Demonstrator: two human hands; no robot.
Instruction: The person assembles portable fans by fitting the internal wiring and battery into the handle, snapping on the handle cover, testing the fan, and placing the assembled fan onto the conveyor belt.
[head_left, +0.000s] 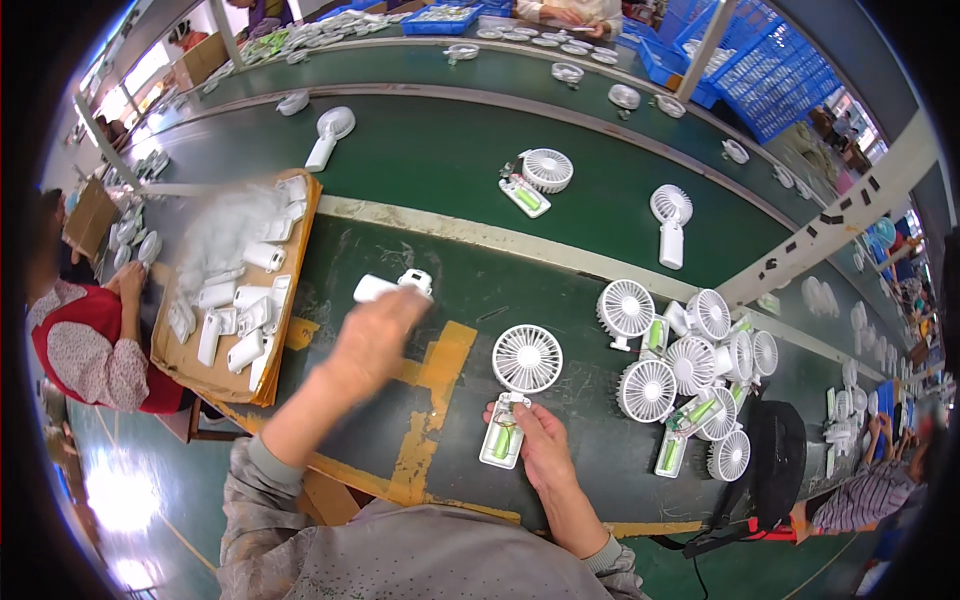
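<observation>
My right hand [546, 452] grips a small white handheld fan [527, 360] by its handle. The handle's shell lies open toward me, showing a green battery [502, 442] and thin wires. My left hand [372, 338] is smeared by motion over the bench, its fingers at the white handle covers [374, 289]. Whether those fingers hold a cover I cannot tell. To the right lies a pile of similar white fans [690, 364], several with open handles and green batteries.
A cardboard tray [222, 378] of white handle covers and a clear plastic bag stands left. Beyond a pale rail, a green conveyor [420, 150] carries scattered fans. A black bag [777, 450] lies right of the pile. A slanted post [830, 215] rises at right. Co-workers sit at both sides.
</observation>
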